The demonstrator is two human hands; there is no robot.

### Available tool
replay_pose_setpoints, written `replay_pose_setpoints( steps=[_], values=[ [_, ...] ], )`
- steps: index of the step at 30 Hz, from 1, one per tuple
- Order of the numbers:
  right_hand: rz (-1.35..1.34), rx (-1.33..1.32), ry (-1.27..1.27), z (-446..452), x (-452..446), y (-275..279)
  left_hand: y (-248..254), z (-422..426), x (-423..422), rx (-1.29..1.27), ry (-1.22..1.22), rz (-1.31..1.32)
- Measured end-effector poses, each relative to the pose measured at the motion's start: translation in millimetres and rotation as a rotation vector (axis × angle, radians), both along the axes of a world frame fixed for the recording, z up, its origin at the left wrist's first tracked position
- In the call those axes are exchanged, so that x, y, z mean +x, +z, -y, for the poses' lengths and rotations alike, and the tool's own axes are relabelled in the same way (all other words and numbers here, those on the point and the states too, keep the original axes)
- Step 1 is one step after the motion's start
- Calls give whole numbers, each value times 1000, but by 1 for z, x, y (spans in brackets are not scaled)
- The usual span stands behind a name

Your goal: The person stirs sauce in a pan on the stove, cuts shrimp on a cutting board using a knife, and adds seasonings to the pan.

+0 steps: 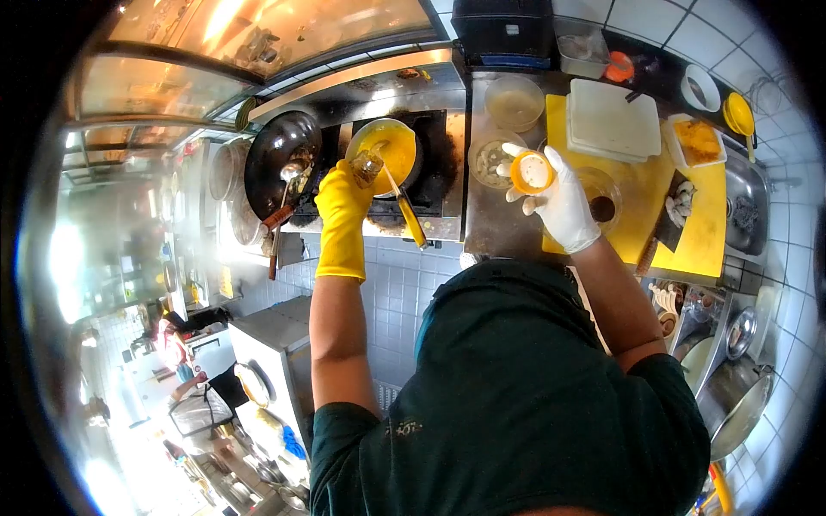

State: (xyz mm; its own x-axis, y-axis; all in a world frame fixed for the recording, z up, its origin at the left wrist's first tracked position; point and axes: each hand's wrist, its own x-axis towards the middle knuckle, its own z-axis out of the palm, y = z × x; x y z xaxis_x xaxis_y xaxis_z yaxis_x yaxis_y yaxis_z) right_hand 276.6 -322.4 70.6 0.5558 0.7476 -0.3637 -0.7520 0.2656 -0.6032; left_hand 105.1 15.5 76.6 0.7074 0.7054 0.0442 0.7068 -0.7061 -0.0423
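My left hand [346, 187], in a long yellow rubber glove, is closed around a clear jar [366, 167]. The jar is tipped over a pan [356, 138] of yellow liquid on the stove; its contents are hard to make out. A utensil with a yellow-and-black handle [411, 221] leans out of the pan. In a white glove, my right hand [564, 199] grips a small round orange lid [533, 173] with a whitish inside facing up. Below it, a clear bowl [609, 185] with something dark inside sits on the yellow cutting board [637, 225].
Left of the pan stands a black wok [281, 142] with a ladle [293, 171]. Clear bowls [514, 101] and a white lidded container [613, 120] occupy the counter. A knife [668, 225] bearing greyish pieces lies at right, near the sink [748, 228].
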Motion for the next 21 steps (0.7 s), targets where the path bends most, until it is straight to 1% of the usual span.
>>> replay_pose_setpoints(
  steps=[6,14,17,21],
  values=[
    [1,-5,4,1,1,0,-7,-9,1,44,-24,-42],
    [12,-26,-18,1,2,1,-5,-8,3,34,-24,-27],
    [-30,-36,-32,-1,3,4,-6,-8,3,38,-28,-20],
    [-26,-8,-17,0,4,0,-4,-6,3,14,-17,-15]
  ],
)
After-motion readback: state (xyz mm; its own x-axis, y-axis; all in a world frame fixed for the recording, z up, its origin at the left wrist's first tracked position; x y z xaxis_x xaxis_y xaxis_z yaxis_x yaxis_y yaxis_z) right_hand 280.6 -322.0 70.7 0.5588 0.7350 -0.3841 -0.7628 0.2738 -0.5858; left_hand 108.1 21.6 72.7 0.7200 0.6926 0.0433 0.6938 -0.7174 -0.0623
